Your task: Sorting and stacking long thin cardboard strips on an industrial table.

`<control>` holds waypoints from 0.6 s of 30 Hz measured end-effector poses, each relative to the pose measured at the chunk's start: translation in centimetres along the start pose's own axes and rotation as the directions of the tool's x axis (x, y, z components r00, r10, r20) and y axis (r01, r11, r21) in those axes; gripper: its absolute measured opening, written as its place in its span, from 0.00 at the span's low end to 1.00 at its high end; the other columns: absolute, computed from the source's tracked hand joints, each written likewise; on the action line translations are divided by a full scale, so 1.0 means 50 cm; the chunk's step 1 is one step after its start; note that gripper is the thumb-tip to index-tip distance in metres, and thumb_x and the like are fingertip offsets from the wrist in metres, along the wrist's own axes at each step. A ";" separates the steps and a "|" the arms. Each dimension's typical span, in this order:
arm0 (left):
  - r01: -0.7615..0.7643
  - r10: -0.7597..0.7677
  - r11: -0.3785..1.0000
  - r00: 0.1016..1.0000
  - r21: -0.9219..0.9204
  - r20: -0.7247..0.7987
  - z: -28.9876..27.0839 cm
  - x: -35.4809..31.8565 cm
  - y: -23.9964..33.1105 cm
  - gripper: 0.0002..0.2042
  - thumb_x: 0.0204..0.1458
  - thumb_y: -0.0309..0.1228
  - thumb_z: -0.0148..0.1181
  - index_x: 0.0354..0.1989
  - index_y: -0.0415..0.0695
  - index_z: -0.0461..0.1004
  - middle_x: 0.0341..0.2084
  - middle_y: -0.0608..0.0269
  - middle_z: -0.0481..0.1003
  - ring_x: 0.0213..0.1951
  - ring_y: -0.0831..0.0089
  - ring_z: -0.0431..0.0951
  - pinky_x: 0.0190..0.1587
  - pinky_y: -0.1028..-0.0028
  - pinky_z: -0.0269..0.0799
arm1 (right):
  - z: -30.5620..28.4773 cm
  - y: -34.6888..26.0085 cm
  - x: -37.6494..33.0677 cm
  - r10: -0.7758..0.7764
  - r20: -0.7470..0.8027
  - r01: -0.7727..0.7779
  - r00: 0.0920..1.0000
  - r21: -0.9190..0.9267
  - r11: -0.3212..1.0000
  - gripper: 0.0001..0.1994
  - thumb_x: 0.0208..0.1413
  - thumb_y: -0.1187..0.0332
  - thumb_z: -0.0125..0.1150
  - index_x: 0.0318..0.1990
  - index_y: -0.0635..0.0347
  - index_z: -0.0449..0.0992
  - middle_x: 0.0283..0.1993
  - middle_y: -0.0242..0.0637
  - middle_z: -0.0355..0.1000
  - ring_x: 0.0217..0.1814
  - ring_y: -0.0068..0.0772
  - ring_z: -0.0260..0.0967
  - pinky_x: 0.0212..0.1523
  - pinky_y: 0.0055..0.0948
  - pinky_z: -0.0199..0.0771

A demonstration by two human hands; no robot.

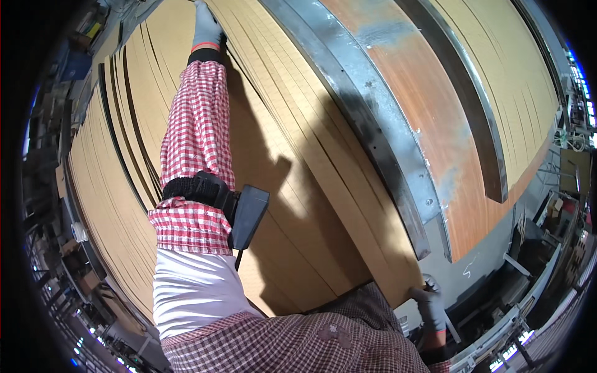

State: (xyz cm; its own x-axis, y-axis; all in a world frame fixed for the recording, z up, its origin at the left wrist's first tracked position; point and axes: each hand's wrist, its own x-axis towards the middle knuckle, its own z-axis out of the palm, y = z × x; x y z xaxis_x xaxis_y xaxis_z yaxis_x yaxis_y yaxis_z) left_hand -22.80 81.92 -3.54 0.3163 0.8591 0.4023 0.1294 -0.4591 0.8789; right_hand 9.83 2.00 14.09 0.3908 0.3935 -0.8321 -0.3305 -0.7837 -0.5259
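Long tan strips, seemingly wood board, lie side by side in a wide stack beneath me. My left hand (pixel 207 28), in a grey glove, reaches to the far end and touches the edge of the strips there. Its fingers are mostly hidden at the picture's upper rim. At the near right, my right hand (pixel 430 306), also in a grey glove, has its fingers closed around the end corner of a tan strip (pixel 367 239). This strip runs along the right side of a shadowed stretch of strips (pixel 311 242).
Two dark metal bars (pixel 354 93) (pixel 466 93) lie lengthwise on a reddish-brown board (pixel 407 87) to the right. More tan strips (pixel 510 68) lie beyond them, and others (pixel 106 205) on the left. A black device (pixel 250 216) is strapped to my left arm. Metal framing (pixel 497 336) stands lower right.
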 end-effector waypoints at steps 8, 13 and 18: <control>0.173 -0.327 0.664 0.942 -0.727 -0.074 0.033 0.028 0.022 0.23 0.62 0.42 0.45 0.57 0.36 0.66 0.49 0.47 0.73 0.51 0.58 0.74 0.54 0.65 0.71 | 0.062 0.023 0.034 0.022 -0.131 0.002 0.991 0.184 0.983 0.14 0.49 0.80 0.58 0.45 0.67 0.73 0.39 0.31 0.73 0.36 0.20 0.68 0.38 0.20 0.68; 0.063 -0.100 0.993 0.909 -0.102 -0.405 0.030 0.072 0.000 0.22 0.59 0.40 0.48 0.53 0.34 0.69 0.42 0.42 0.74 0.48 0.50 0.74 0.50 0.61 0.71 | 0.064 0.057 0.053 -0.018 -0.154 0.060 0.988 0.271 0.961 0.14 0.49 0.81 0.57 0.45 0.66 0.72 0.38 0.32 0.73 0.36 0.21 0.68 0.39 0.21 0.68; 0.195 0.071 0.866 0.863 0.460 -0.501 0.015 0.126 -0.055 0.21 0.57 0.39 0.50 0.50 0.33 0.72 0.35 0.36 0.75 0.44 0.42 0.74 0.47 0.57 0.71 | 0.057 0.074 0.058 0.006 -0.186 0.038 0.982 0.233 0.972 0.15 0.48 0.82 0.57 0.46 0.66 0.72 0.39 0.31 0.73 0.38 0.22 0.69 0.41 0.23 0.69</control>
State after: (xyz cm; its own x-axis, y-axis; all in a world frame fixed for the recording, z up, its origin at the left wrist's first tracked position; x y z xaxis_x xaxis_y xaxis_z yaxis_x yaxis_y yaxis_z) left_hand -20.44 88.41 -3.62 -0.1886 0.8215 0.5381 0.6059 -0.3339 0.7221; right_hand 7.30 1.60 9.23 0.5421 0.2921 -0.7879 -0.5067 -0.6344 -0.5838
